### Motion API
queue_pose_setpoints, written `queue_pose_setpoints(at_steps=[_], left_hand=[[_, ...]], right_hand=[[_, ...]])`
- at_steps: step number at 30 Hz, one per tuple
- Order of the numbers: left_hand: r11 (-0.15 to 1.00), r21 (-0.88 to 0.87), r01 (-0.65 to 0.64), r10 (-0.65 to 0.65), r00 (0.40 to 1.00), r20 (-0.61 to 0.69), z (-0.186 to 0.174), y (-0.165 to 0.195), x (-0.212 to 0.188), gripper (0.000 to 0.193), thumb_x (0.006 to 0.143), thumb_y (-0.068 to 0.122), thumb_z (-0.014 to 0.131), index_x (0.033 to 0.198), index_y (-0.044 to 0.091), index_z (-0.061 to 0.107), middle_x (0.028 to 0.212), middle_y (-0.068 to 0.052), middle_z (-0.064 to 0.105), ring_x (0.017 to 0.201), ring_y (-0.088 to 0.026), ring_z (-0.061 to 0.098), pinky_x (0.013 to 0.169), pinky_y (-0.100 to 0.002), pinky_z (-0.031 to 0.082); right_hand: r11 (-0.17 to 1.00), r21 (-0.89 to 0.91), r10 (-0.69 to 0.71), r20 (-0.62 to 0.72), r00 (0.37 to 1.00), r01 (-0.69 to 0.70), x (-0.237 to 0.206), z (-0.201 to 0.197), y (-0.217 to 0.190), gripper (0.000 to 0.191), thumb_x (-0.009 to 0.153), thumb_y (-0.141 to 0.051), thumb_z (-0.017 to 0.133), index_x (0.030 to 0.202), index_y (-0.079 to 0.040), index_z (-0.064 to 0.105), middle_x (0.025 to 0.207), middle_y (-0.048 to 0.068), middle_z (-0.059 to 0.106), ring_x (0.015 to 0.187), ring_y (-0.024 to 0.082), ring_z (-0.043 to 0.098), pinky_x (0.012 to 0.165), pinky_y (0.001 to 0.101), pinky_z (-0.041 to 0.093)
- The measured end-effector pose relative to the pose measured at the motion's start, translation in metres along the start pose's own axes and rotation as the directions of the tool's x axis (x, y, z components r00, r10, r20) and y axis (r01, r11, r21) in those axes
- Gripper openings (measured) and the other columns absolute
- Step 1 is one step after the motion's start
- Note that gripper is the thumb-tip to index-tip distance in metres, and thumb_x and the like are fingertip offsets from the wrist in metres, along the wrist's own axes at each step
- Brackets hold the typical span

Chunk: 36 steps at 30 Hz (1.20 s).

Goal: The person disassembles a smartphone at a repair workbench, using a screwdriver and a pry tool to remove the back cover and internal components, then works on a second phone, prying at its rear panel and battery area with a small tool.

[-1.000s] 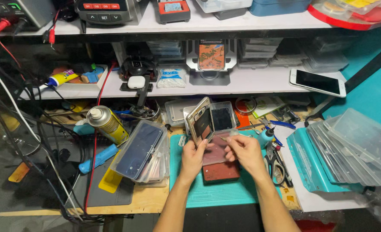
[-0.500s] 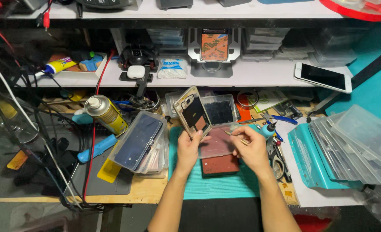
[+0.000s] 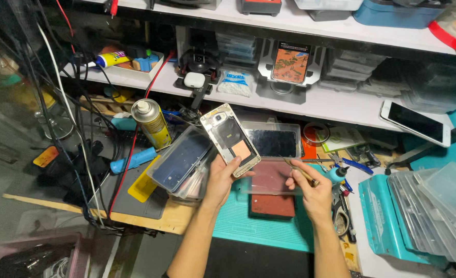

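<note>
Holding an opened phone above the teal mat

Gripping the opened phone frame point(image 3: 230, 139) by its lower end, the left hand point(image 3: 222, 177) keeps it tilted above the tabletop point(image 3: 171, 219), the grip clenched around it. The right hand point(image 3: 310, 188) pinches a thin brown tool point(image 3: 300, 171) over a clear plastic case point(image 3: 269, 177), which lies just beside the phone, above the teal mat point(image 3: 259, 229).

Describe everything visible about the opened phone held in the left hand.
The opened phone body with a pale gold metal frame is held tilted, inner side facing the camera, above the teal work mat. A round camera module sits near its top, a dark panel fills the middle, and an orange-tan patch lies lower down. The left hand grips its lower end; nothing else touches it.
</note>
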State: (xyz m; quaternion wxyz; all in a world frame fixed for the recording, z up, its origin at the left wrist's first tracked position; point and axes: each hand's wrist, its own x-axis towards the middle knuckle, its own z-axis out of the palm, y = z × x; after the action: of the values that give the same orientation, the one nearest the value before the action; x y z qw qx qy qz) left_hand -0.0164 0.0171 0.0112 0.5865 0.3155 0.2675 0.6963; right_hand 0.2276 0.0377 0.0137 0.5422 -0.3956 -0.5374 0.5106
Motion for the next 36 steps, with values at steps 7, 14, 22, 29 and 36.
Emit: queue_pose_setpoints(at_steps=[7,14,22,29,36], left_hand=[[0.997,0.075,0.036,-0.037,0.999,0.008,-0.016,-0.007,-0.006,0.027,0.102,0.008,0.056,0.126,-0.003,0.056,0.115,-0.015,0.071,0.099,-0.022,0.073,0.082,-0.042,0.065],[0.979,0.113,0.168,-0.153,0.980,-0.129,-0.021,0.001,-0.020,0.029,0.097,0.010,0.054,0.124,-0.001,0.057,0.114,-0.014,0.073,0.099,-0.024,0.075,0.081,-0.042,0.065],[0.989,0.072,0.128,-0.127,0.992,-0.015,0.002,-0.008,-0.007,0.027,0.100,0.009,0.054,0.124,-0.003,0.057,0.114,-0.016,0.073,0.102,-0.026,0.074,0.083,-0.044,0.066],[0.992,0.016,0.122,-0.123,0.991,0.046,0.008,-0.020,0.002,0.028,0.101,0.007,0.054,0.127,-0.002,0.057,0.114,-0.016,0.071,0.098,-0.025,0.074,0.071,-0.043,0.066],[0.998,0.035,0.060,-0.060,0.998,0.014,0.010,-0.036,0.005,0.019,0.101,0.006,0.055,0.119,-0.001,0.055,0.106,-0.012,0.070,0.093,-0.024,0.074,0.069,-0.042,0.066]], right_hand=[[0.982,-0.183,-0.064,-0.073,0.995,0.050,0.006,-0.017,0.003,0.027,0.099,-0.007,0.062,0.123,0.002,0.072,0.091,0.007,0.072,0.077,0.013,0.067,0.069,0.0262,0.053],[0.850,-0.521,-0.140,-0.073,0.987,0.082,-0.014,-0.033,-0.025,0.028,0.093,-0.008,0.066,0.119,-0.002,0.075,0.102,0.009,0.083,0.098,0.014,0.078,0.086,0.0267,0.057],[0.897,-0.414,-0.203,-0.075,0.976,0.154,-0.002,-0.009,-0.018,0.028,0.094,-0.009,0.065,0.120,-0.002,0.074,0.104,0.010,0.081,0.096,0.016,0.075,0.087,0.0269,0.055],[0.832,-0.414,-0.423,-0.042,0.905,0.370,0.012,0.009,-0.018,0.017,0.101,-0.009,0.060,0.107,0.001,0.073,0.116,0.013,0.070,0.101,0.021,0.069,0.088,0.0287,0.054],[0.800,-0.485,-0.398,0.011,0.917,0.353,0.009,0.043,-0.026,0.019,0.102,-0.005,0.056,0.113,-0.001,0.071,0.105,0.009,0.071,0.091,0.018,0.070,0.079,0.0293,0.054]])
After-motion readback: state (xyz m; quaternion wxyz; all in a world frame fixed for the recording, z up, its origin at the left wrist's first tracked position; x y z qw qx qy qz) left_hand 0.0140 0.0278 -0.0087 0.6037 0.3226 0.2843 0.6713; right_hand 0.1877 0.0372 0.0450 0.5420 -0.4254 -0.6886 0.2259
